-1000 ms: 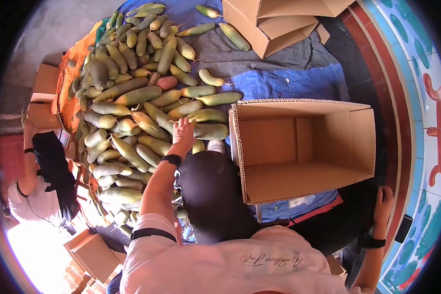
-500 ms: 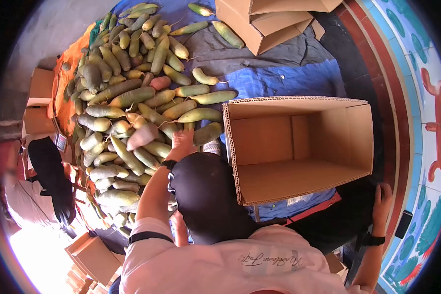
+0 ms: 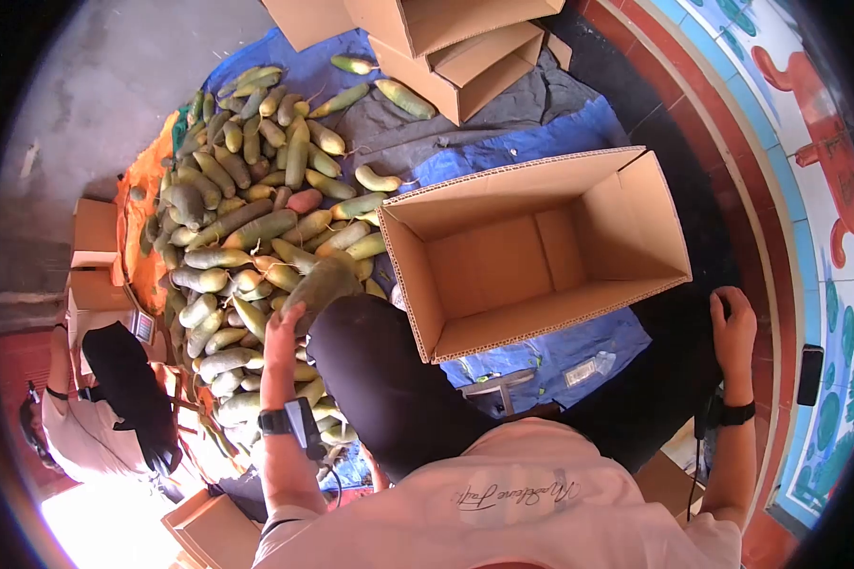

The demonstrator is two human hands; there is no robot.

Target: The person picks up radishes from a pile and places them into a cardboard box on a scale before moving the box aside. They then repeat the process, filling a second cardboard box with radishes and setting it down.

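Note:
My left hand is closed around one end of a large green radish, which is raised above the pile beside my bent left knee. Many more green radishes lie heaped beyond and to the left of it, with one reddish radish among them. An open cardboard box sits in front of me between my knees, its inside facing up and bare. By my right knee, my right hand rests with loosely bent fingers slightly apart and nothing in it.
More cardboard boxes are stacked at the far end. A blue tarp lies under the box. At the left, another person is beside the pile. A phone-like black object lies on the tiled ledge at right.
My left hand has drawn back from the pile, bringing a green radish up beside my knee. A blurred pinkish shape over the heap is gone. The whole view has shifted; my right hand stays near my knee.

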